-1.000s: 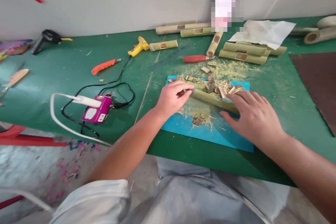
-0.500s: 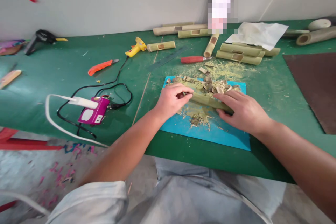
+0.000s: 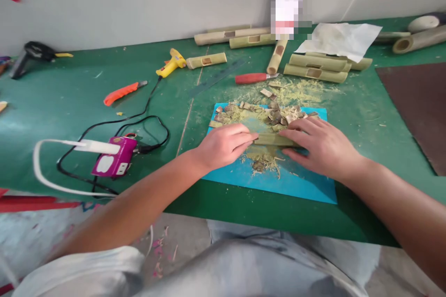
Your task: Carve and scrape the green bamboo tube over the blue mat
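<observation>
A short green bamboo piece (image 3: 273, 139) lies level between my hands, low over a blue sheet (image 3: 296, 184). My left hand (image 3: 228, 146) pinches its left end with the fingertips. My right hand (image 3: 315, 146) grips its right part, the thumb on the near side and the fingers on the far side; the palm hides that end. Bamboo chips (image 3: 277, 113) and pale shavings (image 3: 263, 162) cover much of the sheet around the piece.
Behind the sheet are a red-handled knife (image 3: 251, 78) and several notched bamboo tubes (image 3: 315, 73). To the left lie a yellow glue gun (image 3: 171, 64), an orange cutter (image 3: 121, 94), and a purple power socket (image 3: 114, 158) with cables. A dark brown board (image 3: 418, 106) is at right.
The bamboo piece has turned to lie more level. My left hand has moved slightly nearer and its fingers are straighter. The whole view has shifted a little.
</observation>
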Demonstrator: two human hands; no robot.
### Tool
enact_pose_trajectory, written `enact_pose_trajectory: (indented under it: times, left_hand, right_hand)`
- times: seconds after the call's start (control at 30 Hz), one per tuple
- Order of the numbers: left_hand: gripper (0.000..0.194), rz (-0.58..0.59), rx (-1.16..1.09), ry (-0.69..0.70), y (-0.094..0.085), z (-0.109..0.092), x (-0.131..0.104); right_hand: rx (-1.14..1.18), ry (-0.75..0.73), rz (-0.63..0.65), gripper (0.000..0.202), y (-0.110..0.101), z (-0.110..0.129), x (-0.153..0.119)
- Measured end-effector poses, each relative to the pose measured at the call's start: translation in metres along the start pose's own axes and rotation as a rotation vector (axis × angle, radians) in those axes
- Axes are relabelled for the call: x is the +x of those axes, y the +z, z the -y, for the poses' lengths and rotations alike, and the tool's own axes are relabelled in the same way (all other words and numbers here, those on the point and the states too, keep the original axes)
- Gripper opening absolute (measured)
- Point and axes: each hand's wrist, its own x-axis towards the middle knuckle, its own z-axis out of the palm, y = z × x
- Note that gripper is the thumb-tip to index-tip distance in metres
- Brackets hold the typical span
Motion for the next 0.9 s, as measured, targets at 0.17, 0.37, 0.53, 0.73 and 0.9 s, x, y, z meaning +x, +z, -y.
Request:
enact_pose_trajectory:
  times: [0.17, 0.37, 0.53, 0.73, 0.9]
  left_hand:
    - [0.022, -0.019, -0.011, 0.053, 0.004, 0.004, -0.001]
    - [0.022, -0.005, -0.125, 0.071, 0.007, 0.01, 0.008]
    - [0.021, -0.01, -0.167, 0.072, 0.002, 0.014, 0.008]
    - [0.021, 0.005, -0.171, 0.084, 0.004, 0.012, 0.01]
    - [0.023, 0.024, -0.201, 0.07, 0.006, 0.013, 0.014]
  right_hand:
    - [0.189, 0.022, -0.029, 0.022, 0.006, 0.001, 0.006]
    - [0.232, 0.03, -0.02, 0.022, 0.006, -0.002, 0.006]
    - [0.253, 0.057, -0.008, 0.023, 0.006, 0.0, 0.007]
    - [0.254, 0.051, -0.014, 0.024, 0.006, 0.0, 0.006]
    - [0.277, 0.049, 0.006, 0.024, 0.007, -0.001, 0.005]
